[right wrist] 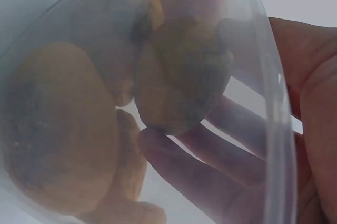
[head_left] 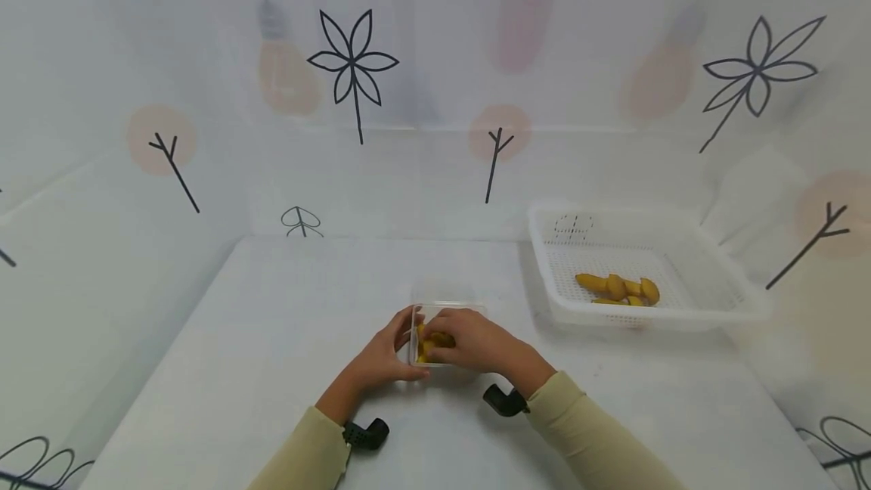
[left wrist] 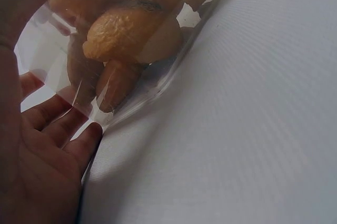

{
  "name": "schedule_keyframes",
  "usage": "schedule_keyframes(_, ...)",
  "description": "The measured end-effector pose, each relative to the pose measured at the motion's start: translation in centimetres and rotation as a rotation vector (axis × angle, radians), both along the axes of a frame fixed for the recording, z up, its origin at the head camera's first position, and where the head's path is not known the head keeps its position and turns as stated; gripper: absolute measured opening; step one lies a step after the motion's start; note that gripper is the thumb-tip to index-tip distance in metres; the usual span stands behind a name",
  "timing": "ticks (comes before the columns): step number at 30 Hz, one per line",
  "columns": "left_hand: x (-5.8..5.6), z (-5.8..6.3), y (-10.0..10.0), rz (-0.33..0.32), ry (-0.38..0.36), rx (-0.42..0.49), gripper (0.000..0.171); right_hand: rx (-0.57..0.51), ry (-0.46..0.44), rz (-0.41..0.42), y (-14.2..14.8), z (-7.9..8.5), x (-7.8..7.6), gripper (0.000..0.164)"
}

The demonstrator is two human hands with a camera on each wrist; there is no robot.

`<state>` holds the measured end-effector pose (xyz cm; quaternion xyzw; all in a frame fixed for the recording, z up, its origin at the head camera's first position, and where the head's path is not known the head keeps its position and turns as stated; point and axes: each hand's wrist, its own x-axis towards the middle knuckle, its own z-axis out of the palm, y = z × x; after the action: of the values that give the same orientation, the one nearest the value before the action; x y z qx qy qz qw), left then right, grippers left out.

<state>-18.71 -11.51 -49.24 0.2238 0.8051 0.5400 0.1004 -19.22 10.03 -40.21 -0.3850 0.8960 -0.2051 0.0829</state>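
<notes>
A small clear plastic box (head_left: 412, 339) stands on the white table with brown-yellow mushrooms (left wrist: 131, 34) inside. My left hand (head_left: 381, 358) holds it from the left side, with thumb and fingers spread round the walls. From the right, my right hand (head_left: 469, 335) reaches in over the rim. In the right wrist view its fingers pinch one mushroom (right wrist: 181, 84), seen through the cloudy wall. A larger mushroom cap (right wrist: 60, 129) lies close to that wall. In the head view, the right hand covers part of the contents.
A white perforated basket (head_left: 653, 316) stands at the back right, with several mushrooms (head_left: 615, 287) lying in it. White patterned sheeting (head_left: 435, 180) rises behind the table (head_left: 306, 308) and along both sides. Each wrist wears a black camera (head_left: 505, 401).
</notes>
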Motion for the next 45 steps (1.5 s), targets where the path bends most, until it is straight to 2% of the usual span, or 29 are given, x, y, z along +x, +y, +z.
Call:
schedule_keyframes(7, 0.1, 0.0, 0.1, -0.005, 0.0, -0.005, 0.108, 0.009, 0.018, -0.027, 0.6, 0.6, 0.2, 0.024)
schedule_keyframes(19, 0.3, 0.0, 0.0, 0.014, -0.019, -0.01, 0.105, -0.064, -0.01, -0.066, 1.7, 2.0, 0.5, 0.022)
schedule_keyframes(29, 0.1, 0.6, 0.0, 0.021, -0.045, -0.024, 0.105, -0.125, 0.054, -0.034, 3.0, 2.8, 0.2, 0.022)
schedule_keyframes(35, 0.1, 0.7, 0.0, 0.023, -0.048, -0.03, 0.106, -0.162, 0.059, -0.002, 3.7, 2.9, 0.0, 0.02)
schedule_keyframes(45, 0.0, 0.3, 0.0, 0.01, -0.025, -0.021, 0.106, -0.211, 0.075, 0.02, 5.0, 3.0, -0.2, 0.021)
